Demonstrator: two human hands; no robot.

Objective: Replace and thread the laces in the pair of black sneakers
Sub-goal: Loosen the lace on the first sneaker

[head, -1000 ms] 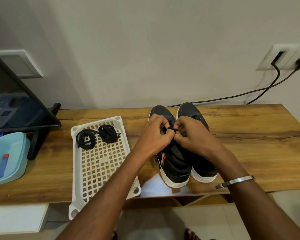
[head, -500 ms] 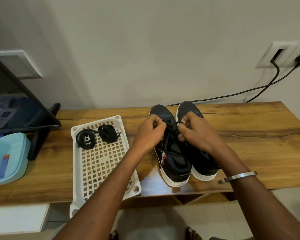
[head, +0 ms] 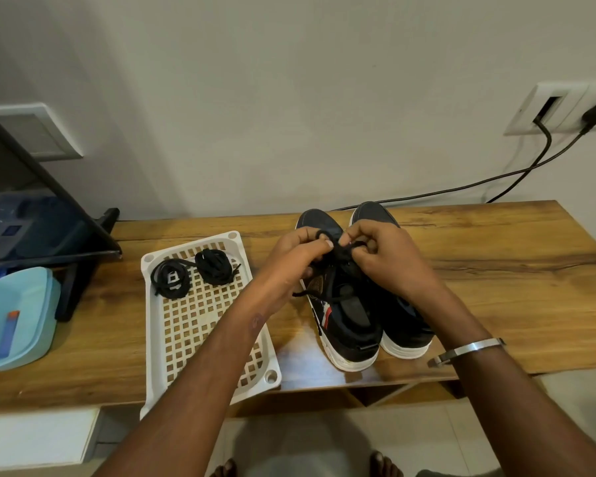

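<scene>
Two black sneakers with white soles stand side by side on the wooden table, toes toward the wall: the left sneaker (head: 344, 315) and the right sneaker (head: 401, 321). Over the left sneaker's lacing area, my left hand (head: 291, 261) pinches a loop of its black lace (head: 339, 247). My right hand (head: 384, 254) pinches the same lace from the other side. A loose end of the lace hangs by the shoe's left side. Two coiled black laces (head: 193, 271) lie at the far end of the white perforated tray (head: 186, 325).
A dark-framed screen (head: 45, 215) leans at the left, with a light blue lidded box (head: 14, 318) in front of it. Black cables (head: 516, 173) run from the wall socket down behind the table. The table's front edge is near my bare feet.
Both hands have shifted slightly apart and back together over the left sneaker, working the lace; a small loop now shows above my left thumb. The sneakers and tray have not moved.
</scene>
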